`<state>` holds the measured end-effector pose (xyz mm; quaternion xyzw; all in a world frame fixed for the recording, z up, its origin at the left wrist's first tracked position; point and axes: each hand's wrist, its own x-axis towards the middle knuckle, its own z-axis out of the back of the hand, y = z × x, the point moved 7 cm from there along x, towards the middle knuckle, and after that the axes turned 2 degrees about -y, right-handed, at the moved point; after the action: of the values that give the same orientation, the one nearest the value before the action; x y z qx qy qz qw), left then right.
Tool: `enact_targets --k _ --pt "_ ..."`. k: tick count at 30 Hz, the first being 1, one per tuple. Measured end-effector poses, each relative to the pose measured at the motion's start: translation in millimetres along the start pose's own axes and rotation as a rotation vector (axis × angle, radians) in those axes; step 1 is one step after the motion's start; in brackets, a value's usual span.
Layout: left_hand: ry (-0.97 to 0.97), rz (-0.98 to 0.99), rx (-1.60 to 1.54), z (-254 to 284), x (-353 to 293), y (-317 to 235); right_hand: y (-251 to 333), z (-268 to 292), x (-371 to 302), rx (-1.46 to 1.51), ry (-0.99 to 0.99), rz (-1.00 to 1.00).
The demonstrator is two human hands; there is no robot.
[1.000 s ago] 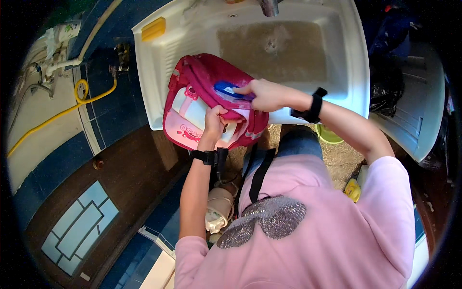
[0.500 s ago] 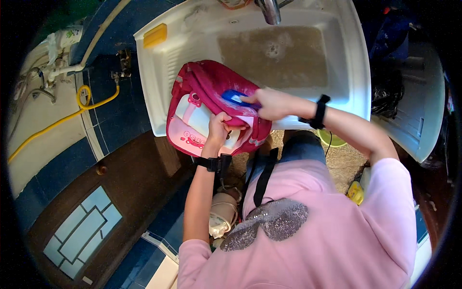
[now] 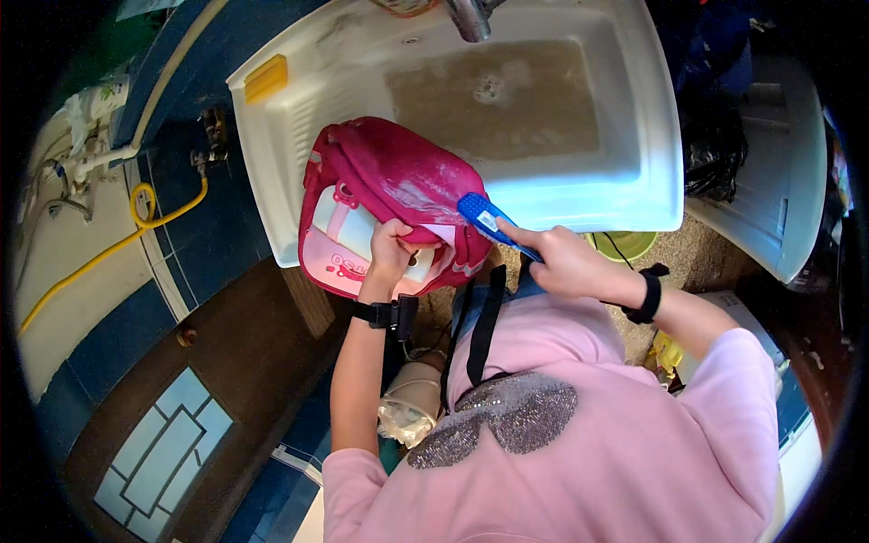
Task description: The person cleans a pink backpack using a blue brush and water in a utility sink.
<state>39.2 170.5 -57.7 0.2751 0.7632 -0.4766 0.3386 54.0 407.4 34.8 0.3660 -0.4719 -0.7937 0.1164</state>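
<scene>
A dark pink backpack (image 3: 398, 167) with a pale pink and white front panel lies over the near left part of the white sink (image 3: 625, 195). White suds streak its upper side. My left hand (image 3: 391, 251) is closed on the fabric near the bag's front edge, with part of the fingers hidden in the folds. In my right hand (image 3: 566, 262) is a blue scrubbing brush (image 3: 498, 224), gripped by its handle. The brush head is at the right edge of the bag; whether it touches the fabric I cannot tell.
Murky water (image 3: 507, 100) stands in the basin under a metal tap (image 3: 469, 20). A yellow soap bar (image 3: 266, 80) rests at the sink's far left corner. Below the sink are a green basin (image 3: 625, 244) and a white bucket (image 3: 412, 398). A yellow hose (image 3: 100, 258) runs along the left wall.
My right hand has drawn the brush off the bag's soapy side, back toward me and to the right. My left hand keeps its hold on the bag.
</scene>
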Motion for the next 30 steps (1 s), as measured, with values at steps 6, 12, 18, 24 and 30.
enact_targets --k 6,12,18,24,30 --pt "-0.007 0.075 0.007 -6 -2 -1 -12 -1 75 -0.109 -0.25 0.204" --pt "-0.1 0.011 -0.094 13 -11 -8 -2 1 31 -0.071 -0.223 0.117" --pt "0.008 -0.059 -0.111 17 -34 -31 -1 9 -43 0.096 -0.184 0.077" --pt "0.082 -0.228 -0.136 15 -52 -68 -20 26 -56 0.215 -0.373 0.047" --pt "0.189 -0.177 -0.262 23 -62 -70 4 21 -41 0.128 -0.367 0.097"
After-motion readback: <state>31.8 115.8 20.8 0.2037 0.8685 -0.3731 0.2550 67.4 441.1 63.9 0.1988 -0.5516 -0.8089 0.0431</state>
